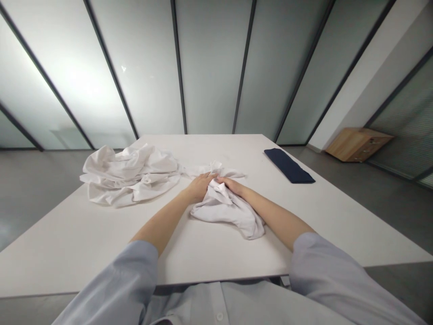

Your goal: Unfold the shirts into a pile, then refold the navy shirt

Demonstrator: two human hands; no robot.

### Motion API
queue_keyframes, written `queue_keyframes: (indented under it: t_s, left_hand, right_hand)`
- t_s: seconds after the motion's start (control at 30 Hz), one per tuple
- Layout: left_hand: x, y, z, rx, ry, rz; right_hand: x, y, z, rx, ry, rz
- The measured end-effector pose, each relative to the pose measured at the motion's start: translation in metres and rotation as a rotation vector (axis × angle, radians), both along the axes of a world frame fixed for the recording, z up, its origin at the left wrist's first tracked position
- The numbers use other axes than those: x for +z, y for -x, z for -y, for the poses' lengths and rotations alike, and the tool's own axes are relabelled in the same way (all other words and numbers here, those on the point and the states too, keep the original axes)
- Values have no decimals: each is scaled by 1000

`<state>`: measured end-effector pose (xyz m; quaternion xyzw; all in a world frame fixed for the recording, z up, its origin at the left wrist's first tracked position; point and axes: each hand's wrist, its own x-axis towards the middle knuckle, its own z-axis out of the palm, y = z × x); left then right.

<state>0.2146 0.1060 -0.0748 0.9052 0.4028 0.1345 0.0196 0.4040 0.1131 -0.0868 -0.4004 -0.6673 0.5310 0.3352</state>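
A crumpled white garment [230,212] lies on the table in front of me, its lower end spread toward my body and more of its cloth bunched beyond my fingers. My left hand [200,187] presses in on its left side, fingers together and closed on the cloth. From the other side my right hand [233,185] grips the same cloth, close to the left hand. The fingertips of both hands are partly hidden in the folds. What kind of garment it is, I cannot tell.
A large heap of white cloth [131,174] lies to the left, near the table edge. On the right is a folded dark blue cloth [289,165]. The white table [331,221] reaches toward frosted glass panels [213,67]. A wooden cabinet [355,143] stands on the floor at right.
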Motion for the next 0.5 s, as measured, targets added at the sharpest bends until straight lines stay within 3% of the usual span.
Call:
queue_keyframes:
  t_s: [0.1, 0.2, 0.27, 0.37, 0.5]
  left_hand:
    - [-1, 1, -5, 46, 29, -20]
    - [7, 3, -8, 160, 16, 1]
    - [20, 10, -10, 242, -14, 39]
    - [56, 30, -12, 378, -145, 160]
    - [119, 78, -8, 583, -428, 390]
  right_hand:
    - [1, -15, -8, -162, 51, -92]
    - [0, -48, -24, -524, -32, -164]
    - [-2, -71, -33, -732, -83, -170]
    - [-7, -91, -40, -870, -99, -159]
    - [-12, -88, -41, -821, -97, -134]
